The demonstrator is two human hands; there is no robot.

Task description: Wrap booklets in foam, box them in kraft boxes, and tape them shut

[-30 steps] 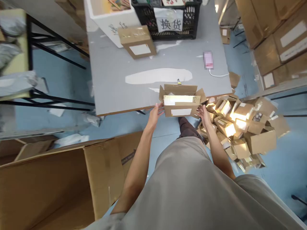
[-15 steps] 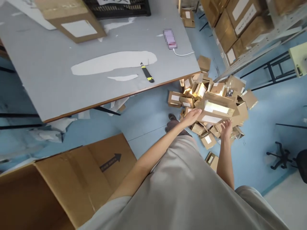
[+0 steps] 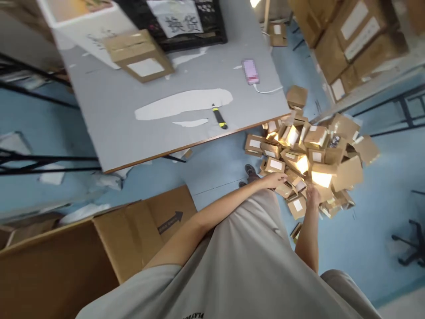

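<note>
My left hand (image 3: 276, 180) is over the near left edge of a heap of opened brown cardboard boxes (image 3: 275, 165), its fingers stretched to the right and nothing seen in them. To its right, my right hand (image 3: 312, 196) is raised in front of the heap, close to a brightly lit box (image 3: 321, 179). Its fingers are smeared by motion. No box is clearly held by either hand.
On the grey table (image 3: 116, 141) lie a utility knife (image 3: 219, 117), white paper strips (image 3: 184, 104), a phone (image 3: 250, 71) on a cable, a taped carton (image 3: 142, 57) and a black crate (image 3: 212, 35). A large open carton (image 3: 142, 230) stands at my left. Shelves with boxes (image 3: 355, 40) rise at right.
The cardboard box that was between both hands has left them, and the hands hang over the heap. The view has shifted, so the table appears lower and further right.
</note>
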